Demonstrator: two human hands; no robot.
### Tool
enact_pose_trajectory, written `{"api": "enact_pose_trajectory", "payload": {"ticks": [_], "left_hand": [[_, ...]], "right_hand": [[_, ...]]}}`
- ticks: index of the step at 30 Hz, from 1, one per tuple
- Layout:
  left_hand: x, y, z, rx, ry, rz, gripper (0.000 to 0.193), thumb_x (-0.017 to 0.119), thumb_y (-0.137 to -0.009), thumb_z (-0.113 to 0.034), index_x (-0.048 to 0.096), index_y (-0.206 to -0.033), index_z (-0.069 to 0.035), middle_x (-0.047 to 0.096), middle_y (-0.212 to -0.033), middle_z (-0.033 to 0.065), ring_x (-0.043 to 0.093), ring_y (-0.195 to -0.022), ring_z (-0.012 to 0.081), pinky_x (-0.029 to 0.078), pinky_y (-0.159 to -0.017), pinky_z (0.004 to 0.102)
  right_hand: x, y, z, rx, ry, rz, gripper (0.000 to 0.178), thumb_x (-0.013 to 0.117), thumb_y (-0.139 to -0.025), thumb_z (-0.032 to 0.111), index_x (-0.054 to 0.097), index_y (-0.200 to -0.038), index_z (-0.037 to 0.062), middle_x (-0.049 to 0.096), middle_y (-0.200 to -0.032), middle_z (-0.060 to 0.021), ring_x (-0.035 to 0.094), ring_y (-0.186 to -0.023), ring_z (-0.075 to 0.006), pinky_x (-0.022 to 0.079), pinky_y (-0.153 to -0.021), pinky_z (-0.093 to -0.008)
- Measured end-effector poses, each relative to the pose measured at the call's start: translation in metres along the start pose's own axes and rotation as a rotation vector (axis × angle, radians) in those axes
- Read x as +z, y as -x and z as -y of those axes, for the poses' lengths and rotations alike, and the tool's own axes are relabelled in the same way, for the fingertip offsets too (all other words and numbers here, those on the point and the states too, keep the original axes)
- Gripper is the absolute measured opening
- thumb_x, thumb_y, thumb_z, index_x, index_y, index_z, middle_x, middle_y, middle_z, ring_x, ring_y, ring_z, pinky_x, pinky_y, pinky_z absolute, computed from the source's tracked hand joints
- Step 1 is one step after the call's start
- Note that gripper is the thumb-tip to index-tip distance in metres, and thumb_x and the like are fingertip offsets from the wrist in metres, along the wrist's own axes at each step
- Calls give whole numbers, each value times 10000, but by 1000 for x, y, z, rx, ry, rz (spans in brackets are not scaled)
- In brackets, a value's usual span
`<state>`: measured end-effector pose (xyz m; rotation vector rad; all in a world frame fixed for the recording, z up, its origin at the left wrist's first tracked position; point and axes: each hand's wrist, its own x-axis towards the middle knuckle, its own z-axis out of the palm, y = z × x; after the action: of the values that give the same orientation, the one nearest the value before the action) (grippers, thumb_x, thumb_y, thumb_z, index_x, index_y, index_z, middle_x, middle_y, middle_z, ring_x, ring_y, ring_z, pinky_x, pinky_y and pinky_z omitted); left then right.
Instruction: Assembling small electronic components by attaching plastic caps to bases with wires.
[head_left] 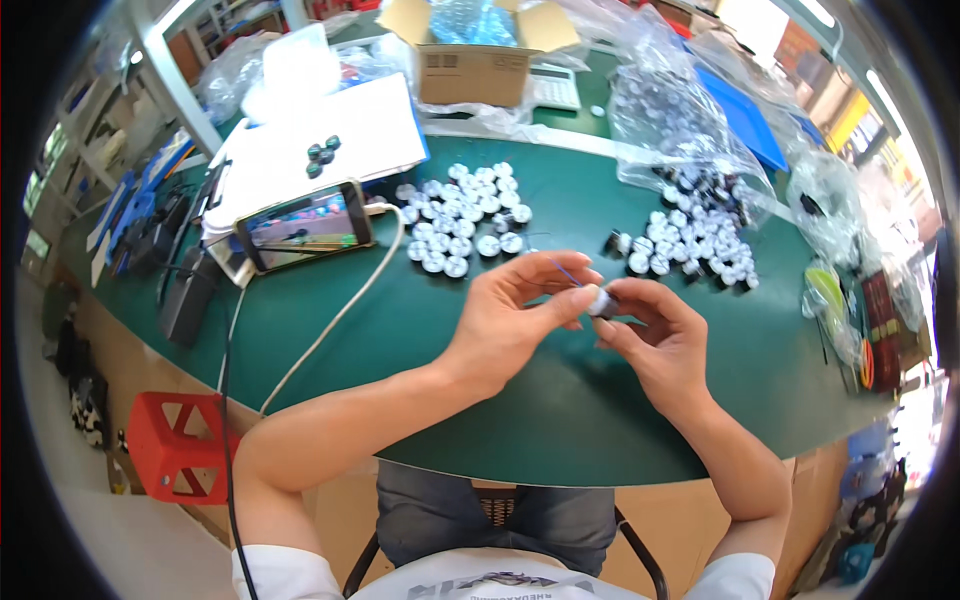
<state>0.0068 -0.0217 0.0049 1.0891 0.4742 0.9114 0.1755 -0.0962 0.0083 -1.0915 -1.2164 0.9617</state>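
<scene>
Above the middle of the green table, my two hands meet at a small round part with a white cap and a dark body. My right hand pinches its dark end between thumb and fingers. With the thumb against the white cap, my left hand is closed on a thin blue wire; the wire's lower end is hidden by the fingers. Beyond my left hand lies a group of white-capped parts. Another heap of parts, white and dark, spreads beyond my right hand.
A phone leans at the left with a white cable running off it. Behind are white sheets, a cardboard box, a calculator and a clear bag. A red stool stands left of the table.
</scene>
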Motion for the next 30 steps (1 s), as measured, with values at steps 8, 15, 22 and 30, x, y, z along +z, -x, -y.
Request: {"api": "enact_pose_trajectory", "payload": {"ticks": [8, 15, 22, 30], "left_hand": [[-3, -2, 5, -33, 80, -27, 340, 701, -840, -36, 599, -1164, -40, 667, -1010, 83, 639, -939, 154, 529, -833, 309], [-2, 0, 2, -46, 50, -34, 361, 731, -822, -56, 597, -1154, -16, 670, -1029, 103, 630, -961, 147, 523, -821, 294], [0, 0, 0, -25, 36, -14, 364, 730, -821, -53, 595, -1157, -14, 673, -1023, 104, 633, -961, 149, 526, -807, 293], [1, 2, 1, 27, -31, -39, 350, 710, -814, 14, 594, -1140, -37, 680, -1020, 106, 644, -976, 166, 531, -839, 306]], "right_hand": [[-1, -1, -2, -163, 150, -12, 338, 706, -781, -72, 605, -1098, -17, 614, -1011, -79, 638, -930, -151, 575, -732, -254], [-8, -4, -2, -348, 433, -61, 329, 748, -733, -49, 645, -1041, 1, 679, -919, -94, 675, -818, -154, 568, -706, -274], [-7, -4, -2, -477, 522, -80, 313, 760, -720, -32, 668, -1017, 3, 699, -927, -113, 691, -780, -175, 567, -663, -275], [-6, -4, -1, -531, 585, -82, 286, 766, -716, -21, 677, -987, -6, 701, -920, -114, 698, -747, -202, 568, -642, -279]]}}
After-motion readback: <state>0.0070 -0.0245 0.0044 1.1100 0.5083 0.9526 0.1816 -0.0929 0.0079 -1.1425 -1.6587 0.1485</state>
